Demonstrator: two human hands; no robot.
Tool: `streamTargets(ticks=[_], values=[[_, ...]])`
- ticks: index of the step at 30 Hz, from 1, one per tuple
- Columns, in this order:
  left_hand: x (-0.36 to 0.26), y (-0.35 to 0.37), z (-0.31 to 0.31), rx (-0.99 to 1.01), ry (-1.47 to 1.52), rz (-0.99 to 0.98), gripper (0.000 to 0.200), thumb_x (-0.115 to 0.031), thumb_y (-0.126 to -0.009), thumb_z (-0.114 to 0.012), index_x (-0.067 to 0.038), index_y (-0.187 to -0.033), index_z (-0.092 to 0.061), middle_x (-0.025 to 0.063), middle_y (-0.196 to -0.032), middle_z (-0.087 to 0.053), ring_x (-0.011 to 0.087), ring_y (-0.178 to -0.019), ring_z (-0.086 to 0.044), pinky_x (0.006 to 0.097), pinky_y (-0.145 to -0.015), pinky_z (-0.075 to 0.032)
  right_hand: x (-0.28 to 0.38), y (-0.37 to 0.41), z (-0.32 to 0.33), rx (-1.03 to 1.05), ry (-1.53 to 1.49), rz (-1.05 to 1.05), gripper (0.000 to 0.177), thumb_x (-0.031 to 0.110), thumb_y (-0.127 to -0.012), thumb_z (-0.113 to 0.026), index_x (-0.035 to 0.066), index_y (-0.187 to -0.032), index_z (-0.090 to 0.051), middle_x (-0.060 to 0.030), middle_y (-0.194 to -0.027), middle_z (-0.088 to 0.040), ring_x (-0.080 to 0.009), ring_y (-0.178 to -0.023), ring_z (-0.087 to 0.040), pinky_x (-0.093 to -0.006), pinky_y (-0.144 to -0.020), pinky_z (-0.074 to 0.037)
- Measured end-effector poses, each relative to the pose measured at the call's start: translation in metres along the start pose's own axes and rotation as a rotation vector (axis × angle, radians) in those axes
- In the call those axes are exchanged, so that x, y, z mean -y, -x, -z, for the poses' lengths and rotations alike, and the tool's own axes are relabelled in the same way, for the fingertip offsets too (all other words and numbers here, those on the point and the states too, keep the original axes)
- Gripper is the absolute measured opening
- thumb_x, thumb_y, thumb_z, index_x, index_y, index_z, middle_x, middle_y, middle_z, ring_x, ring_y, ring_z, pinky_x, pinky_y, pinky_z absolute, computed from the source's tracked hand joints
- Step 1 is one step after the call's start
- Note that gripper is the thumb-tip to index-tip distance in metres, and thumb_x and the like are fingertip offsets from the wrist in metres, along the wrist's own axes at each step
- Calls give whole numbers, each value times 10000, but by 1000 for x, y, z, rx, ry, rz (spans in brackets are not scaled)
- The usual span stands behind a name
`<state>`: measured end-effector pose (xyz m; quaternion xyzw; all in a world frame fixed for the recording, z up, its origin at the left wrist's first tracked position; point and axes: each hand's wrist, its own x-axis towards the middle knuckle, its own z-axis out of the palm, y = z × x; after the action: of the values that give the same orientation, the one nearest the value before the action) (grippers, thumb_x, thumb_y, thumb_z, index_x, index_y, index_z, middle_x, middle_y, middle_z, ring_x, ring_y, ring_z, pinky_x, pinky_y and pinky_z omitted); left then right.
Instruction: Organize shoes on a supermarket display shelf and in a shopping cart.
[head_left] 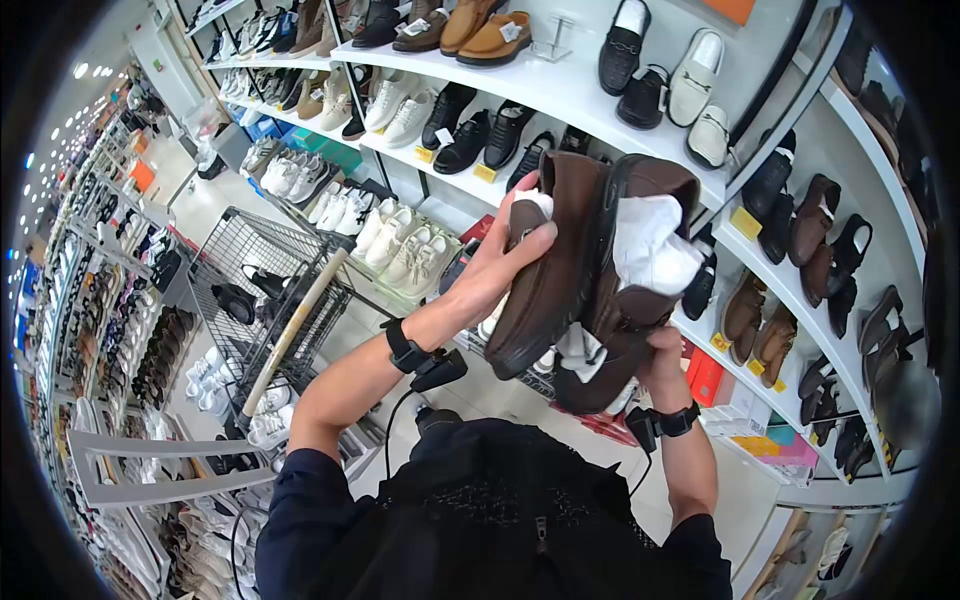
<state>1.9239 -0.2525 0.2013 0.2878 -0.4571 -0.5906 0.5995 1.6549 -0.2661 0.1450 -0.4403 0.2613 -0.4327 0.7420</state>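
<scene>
A pair of dark brown shoes is held up in front of the shelves, side by side with toes pointing down toward me. My left hand (pixel 505 250) is closed around the left brown shoe (pixel 560 270), thumb over its opening edge. My right hand (pixel 660 360) grips the right brown shoe (pixel 622 335) near its toe; part of its fingers is hidden behind the shoe. White stuffing paper (pixel 652 243) fills the right shoe's opening. A pale tag (pixel 580 352) hangs between the two shoes. Both wrists wear black bands with small devices.
White shelves (pixel 560 85) with several rows of shoes curve around ahead and to the right. A wire shopping cart (pixel 240 300) with black shoes inside stands at left. Low rows of white shoes (pixel 400 240) sit before the shelf. Red boxes (pixel 708 378) are at lower right.
</scene>
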Motion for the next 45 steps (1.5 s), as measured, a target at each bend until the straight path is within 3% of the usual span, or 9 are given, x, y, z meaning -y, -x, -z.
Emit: streamTargets(ticks=[4, 13, 16, 19, 24, 32, 38, 39, 45], values=[[19, -2, -27, -26, 25, 206, 699, -370, -1016, -602, -2, -1506, -266, 124, -1434, -443, 209, -1346, -446, 381, -1128, -395, 27, 6, 29, -25, -81, -25, 770, 273, -689, -646, -7, -1390, -494, -135, -1293, -624, -270, -1171, -626, -405, -1041, -501], [33, -31, -11, 144, 94, 222, 523, -300, -1022, -599, 0, -1412, -423, 81, -1341, -531, 152, -1241, -508, 330, -1057, -420, 18, 4, 54, -153, 61, -37, 781, 130, -694, -615, -26, -1430, -403, -159, -1343, -574, -287, -1227, -588, -434, -1090, -468], [39, -40, -6, 24, -108, 382, 561, -338, -974, -675, -16, -1384, -467, 68, -1291, -572, 155, -1187, -542, 336, -1029, -439, 24, 0, 60, -196, 62, -50, 810, 137, -675, -627, -29, -1434, -400, -161, -1354, -566, -290, -1241, -580, -428, -1105, -454], [32, -51, -7, 460, -573, 355, 889, -390, -848, -808, 42, -1478, -354, 134, -1433, -506, 205, -1290, -499, 361, -1109, -390, 15, 7, 102, -133, 95, -91, 833, 37, -692, -563, -12, -1500, -367, -128, -1430, -525, -266, -1332, -494, -383, -1134, -368], [43, -79, 9, 551, -478, 334, 979, -348, -793, -868, 55, -1493, -316, 153, -1406, -521, 216, -1284, -497, 349, -1122, -363, 30, -4, 93, -169, 271, -176, 917, 43, -680, -585, -5, -1549, -293, -136, -1439, -511, -253, -1332, -485, -345, -1103, -378], [-1, -162, 91, 413, -497, 92, 1073, -321, -780, -883, 73, -1508, -199, 135, -1394, -524, 200, -1300, -482, 350, -1132, -361, 64, -128, 1, -277, 477, 4, 997, 96, -678, -634, -35, -1574, -218, -166, -1506, -437, -257, -1398, -415, -349, -1174, -283], [-57, -247, 156, 270, -598, -207, 896, -249, -774, -899, 20, -1422, -343, 116, -1298, -578, 180, -1199, -556, 345, -1054, -450, 70, -241, -52, -421, 500, 180, 747, 120, -824, -669, -12, -1476, -328, -127, -1282, -559, -202, -1191, -525, -327, -1064, -375], [-63, -263, 166, 276, -621, -206, 1134, -296, -750, -912, 60, -1508, -147, 160, -1318, -562, 190, -1206, -567, 336, -1039, -466, 69, -258, -54, -450, 486, 186, 755, 134, -834, -680, -16, -1480, -320, -128, -1262, -566, -201, -1175, -530, -325, -1057, -380], [-84, -360, 214, 178, -880, -508, 1251, -410, -723, -907, 83, -1531, -90, 221, -1339, -557, 268, -1222, -592, 359, -1033, -477, 76, -333, -47, -330, 205, 45, 592, 257, -885, -646, 16, -1390, -454, -92, -1239, -603, -200, -1134, -591, -364, -1019, -452]])
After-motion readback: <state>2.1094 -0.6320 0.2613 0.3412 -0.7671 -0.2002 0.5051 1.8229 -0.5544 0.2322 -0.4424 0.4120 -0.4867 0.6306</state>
